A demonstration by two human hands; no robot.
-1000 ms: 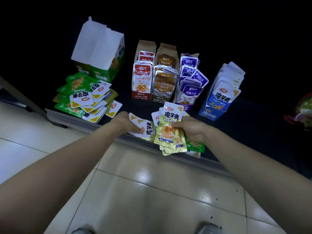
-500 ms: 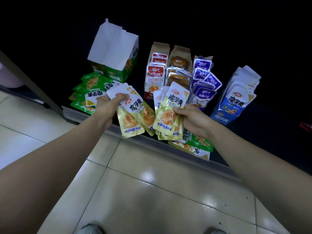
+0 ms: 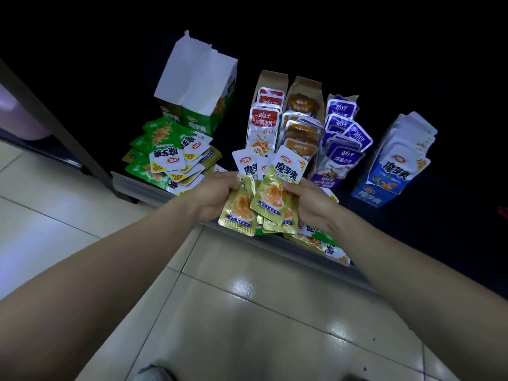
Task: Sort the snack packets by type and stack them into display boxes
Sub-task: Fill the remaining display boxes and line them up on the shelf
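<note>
Both hands hold one fan of yellow-gold snack packets (image 3: 270, 193) above the shelf's front edge. My left hand (image 3: 214, 195) grips the fan's left side and my right hand (image 3: 310, 204) grips its right side. Behind stands an open green display box (image 3: 198, 116) with white flaps up, and a loose pile of green packets (image 3: 165, 158) lies in front of it. Further right stand a red-packet box (image 3: 265, 119), a brown-packet box (image 3: 301, 125), a purple-packet box (image 3: 341, 149) and a blue box (image 3: 395, 166), each filled.
A dark shelf with a grey front rail (image 3: 143, 188) carries everything. More loose green and yellow packets (image 3: 324, 240) lie at the rail under my right wrist. Shiny floor tiles (image 3: 247, 312) fill the foreground. A dark post (image 3: 55, 125) slants at the left.
My left hand has carried its yellow packets rightward and joined them to the stack in my right hand. Both hands now hold one bundle.
</note>
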